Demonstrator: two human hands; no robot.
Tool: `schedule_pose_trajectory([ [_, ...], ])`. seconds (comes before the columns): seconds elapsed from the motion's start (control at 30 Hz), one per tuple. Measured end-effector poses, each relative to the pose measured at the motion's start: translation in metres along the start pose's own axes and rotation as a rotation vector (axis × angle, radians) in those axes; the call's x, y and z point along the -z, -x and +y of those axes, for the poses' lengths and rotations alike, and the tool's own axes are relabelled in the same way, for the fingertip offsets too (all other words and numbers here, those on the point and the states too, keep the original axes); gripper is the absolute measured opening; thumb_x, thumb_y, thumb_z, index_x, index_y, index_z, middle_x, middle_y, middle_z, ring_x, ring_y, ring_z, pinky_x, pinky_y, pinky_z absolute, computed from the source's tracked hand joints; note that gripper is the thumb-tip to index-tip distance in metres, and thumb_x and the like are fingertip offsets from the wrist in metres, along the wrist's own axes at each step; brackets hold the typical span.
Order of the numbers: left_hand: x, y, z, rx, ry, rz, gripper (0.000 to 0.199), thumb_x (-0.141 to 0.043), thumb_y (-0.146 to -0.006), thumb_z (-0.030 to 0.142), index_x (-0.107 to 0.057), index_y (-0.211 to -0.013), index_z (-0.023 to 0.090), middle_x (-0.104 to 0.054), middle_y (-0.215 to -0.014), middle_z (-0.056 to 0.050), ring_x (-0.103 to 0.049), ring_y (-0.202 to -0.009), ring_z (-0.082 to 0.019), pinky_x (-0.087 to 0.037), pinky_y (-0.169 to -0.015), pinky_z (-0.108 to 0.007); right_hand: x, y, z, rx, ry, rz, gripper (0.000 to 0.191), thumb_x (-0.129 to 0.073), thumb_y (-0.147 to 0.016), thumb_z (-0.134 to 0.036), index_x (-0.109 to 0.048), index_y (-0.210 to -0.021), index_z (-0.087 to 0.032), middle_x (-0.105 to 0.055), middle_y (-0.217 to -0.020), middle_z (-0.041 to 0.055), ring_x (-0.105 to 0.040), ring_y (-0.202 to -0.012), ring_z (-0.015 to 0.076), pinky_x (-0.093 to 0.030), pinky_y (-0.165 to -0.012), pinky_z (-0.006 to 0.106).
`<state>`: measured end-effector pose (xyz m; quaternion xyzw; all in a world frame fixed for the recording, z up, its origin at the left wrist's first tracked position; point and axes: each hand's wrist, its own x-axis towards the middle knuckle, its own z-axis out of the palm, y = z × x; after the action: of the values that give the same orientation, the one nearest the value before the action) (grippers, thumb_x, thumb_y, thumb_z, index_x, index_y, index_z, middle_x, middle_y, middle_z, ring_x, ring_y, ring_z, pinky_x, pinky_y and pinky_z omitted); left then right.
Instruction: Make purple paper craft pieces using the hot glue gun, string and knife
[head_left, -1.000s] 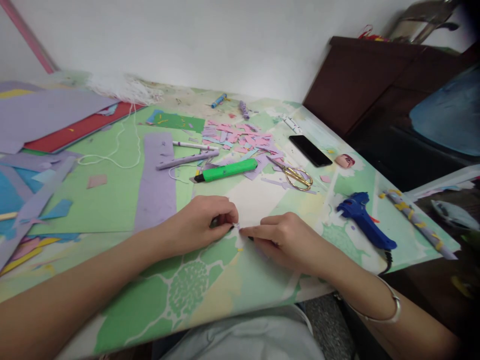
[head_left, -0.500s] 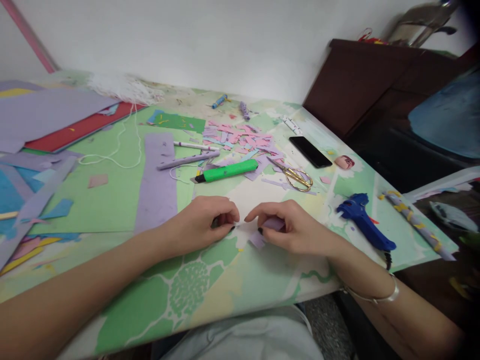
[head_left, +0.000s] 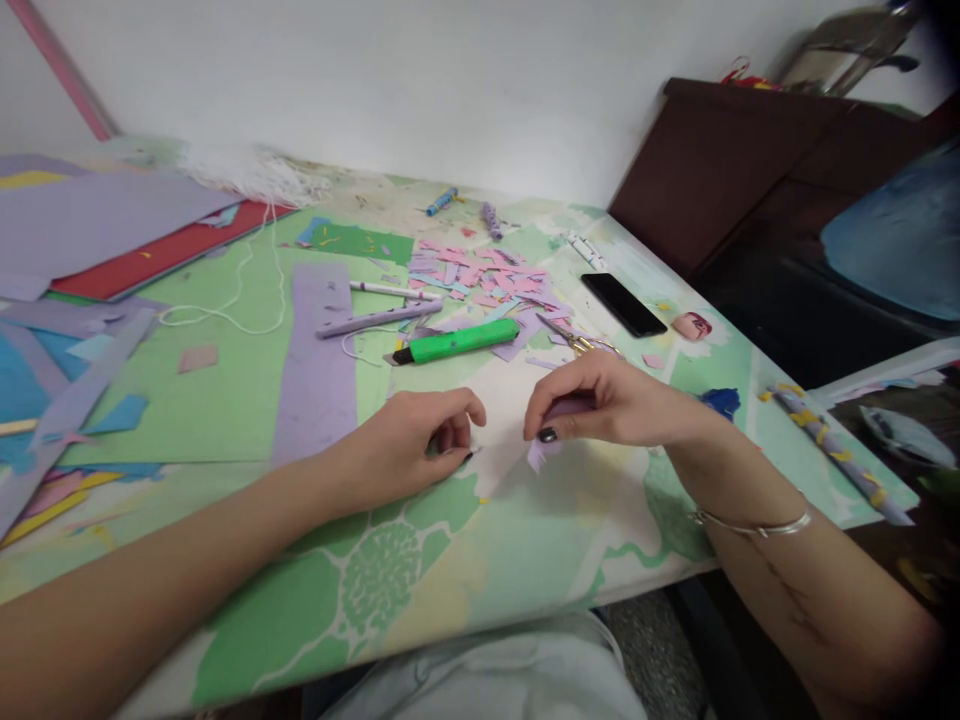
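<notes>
My right hand (head_left: pixel 600 400) is raised a little over the table, thumb and fingers closed on a small piece of purple paper (head_left: pixel 535 456). Its lower end pokes out below the fingertips, and another part shows inside the curled fingers. Resting on the cloth to the left is my left hand (head_left: pixel 424 440), fingers curled in and index finger lifted off the thumb. A tiny pale bit seems to sit at its thumb tip, too small to name. Beyond the hands lie a green utility knife (head_left: pixel 465 341) and gold-handled scissors (head_left: pixel 577 338), partly hidden by my right hand.
Paper scraps (head_left: pixel 480 275), a rolled purple paper tube (head_left: pixel 379 318) and a phone (head_left: pixel 624 304) lie farther back. A blue glue gun (head_left: pixel 721 402) is mostly behind my right wrist. A decorated stick (head_left: pixel 832 450) lies at the right edge, white yarn (head_left: pixel 247 178) at the back left.
My right hand has lifted and moved away from my left hand with the purple paper, now covering part of the scissors and glue gun. My left hand stays in place, its index finger slightly raised.
</notes>
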<state>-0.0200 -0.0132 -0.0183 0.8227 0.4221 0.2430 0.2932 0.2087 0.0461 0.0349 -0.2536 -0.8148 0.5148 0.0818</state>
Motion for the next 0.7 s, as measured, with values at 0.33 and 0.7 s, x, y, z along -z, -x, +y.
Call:
schedule_pose_trajectory([
  [0.33, -0.002, 0.001, -0.003, 0.007, 0.025, 0.001, 0.061, -0.052, -0.075, 0.011, -0.039, -0.132, 0.026, -0.063, -0.077, 0.004, -0.052, -0.06, -0.008, -0.042, -0.06, -0.019, 0.022, 0.023, -0.013, -0.044, 0.046, 0.045, 0.014, -0.066, -0.076, -0.025, -0.07, -0.088, -0.018, -0.069, -0.081, 0.0029, -0.063, -0.072, 0.0131, -0.051, -0.063, 0.022],
  [0.7, 0.0, 0.001, 0.001, 0.017, 0.068, -0.016, 0.086, -0.052, -0.075, 0.009, -0.01, -0.145, 0.032, -0.059, -0.071, 0.007, -0.05, -0.057, -0.007, -0.041, -0.058, -0.018, 0.006, 0.003, 0.002, -0.008, 0.174, 0.012, 0.037, -0.058, -0.081, -0.019, -0.059, -0.117, -0.017, -0.059, -0.065, -0.0021, -0.049, -0.054, 0.0071, -0.036, -0.048, 0.018],
])
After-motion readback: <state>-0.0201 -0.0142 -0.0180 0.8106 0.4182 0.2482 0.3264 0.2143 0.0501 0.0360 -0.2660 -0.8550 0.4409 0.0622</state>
